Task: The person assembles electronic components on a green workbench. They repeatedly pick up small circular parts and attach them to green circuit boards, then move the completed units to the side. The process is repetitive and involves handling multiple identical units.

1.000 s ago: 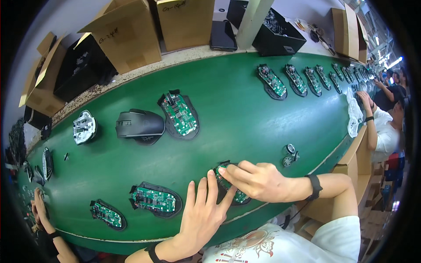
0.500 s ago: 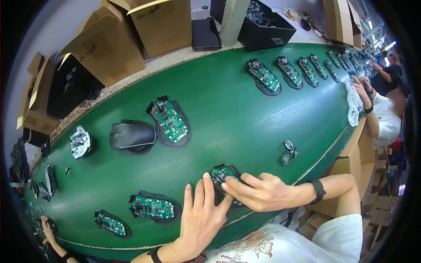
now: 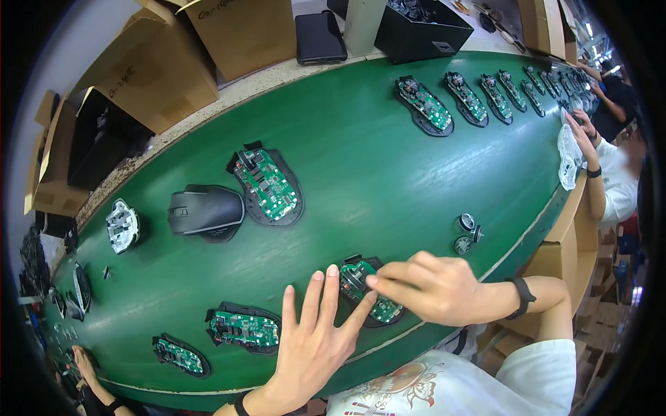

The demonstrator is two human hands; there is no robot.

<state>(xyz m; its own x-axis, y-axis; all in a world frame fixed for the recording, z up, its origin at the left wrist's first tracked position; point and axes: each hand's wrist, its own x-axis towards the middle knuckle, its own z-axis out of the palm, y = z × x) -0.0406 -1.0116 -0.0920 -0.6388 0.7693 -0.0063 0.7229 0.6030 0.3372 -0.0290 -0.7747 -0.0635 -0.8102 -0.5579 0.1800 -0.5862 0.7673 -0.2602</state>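
Observation:
A black mouse base with a green circuit board [image 3: 365, 286] lies on the green conveyor belt [image 3: 374, 173] near its front edge. My right hand [image 3: 427, 286] rests over its right half, fingertips pinching at the board's middle. My left hand [image 3: 312, 340] lies flat with fingers spread, its fingertips touching the base's left edge. Neither hand lifts the base off the belt.
Two more open mouse bases [image 3: 243, 327] [image 3: 179, 355] lie to the left. Farther back sit an assembled black mouse [image 3: 206, 211], another open base [image 3: 267, 184] and a white shell [image 3: 122, 226]. Small scroll wheels [image 3: 466, 233] lie at right. Cardboard boxes [image 3: 159, 69] line the far side. Another person's hands [image 3: 581, 128] work at right.
The belt's items have drifted slightly in view. My right fingertips have moved left onto the board's middle, and my left hand has stayed flat beside the base.

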